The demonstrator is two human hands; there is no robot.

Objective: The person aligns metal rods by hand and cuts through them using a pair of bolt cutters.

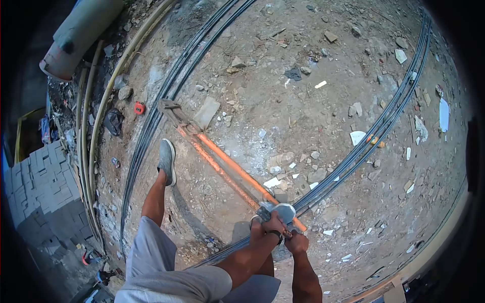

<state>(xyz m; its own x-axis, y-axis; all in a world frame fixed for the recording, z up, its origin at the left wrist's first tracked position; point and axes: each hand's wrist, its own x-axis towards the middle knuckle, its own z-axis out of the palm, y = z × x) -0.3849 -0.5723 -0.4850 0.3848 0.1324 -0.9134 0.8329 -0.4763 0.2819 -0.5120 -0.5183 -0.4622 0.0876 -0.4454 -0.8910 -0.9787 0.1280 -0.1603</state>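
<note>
A long bolt cutter with orange handles lies slantwise over the ground, its jaws at a bundle of dark steel rebar; whether they are around a bar I cannot tell. My left hand is closed around the lower handle near a dark sleeve, with a dark band on the wrist. Closed at that handle's end is my right hand. The other handle runs on past my right shoe, which is beside or on it. My left shoe stands near the rebar.
A red tape measure lies left of the jaws. More rebar curves across the right side. Pale bent pipes, a large cylinder and stacked grey blocks line the left. Stones and white shards litter the dirt.
</note>
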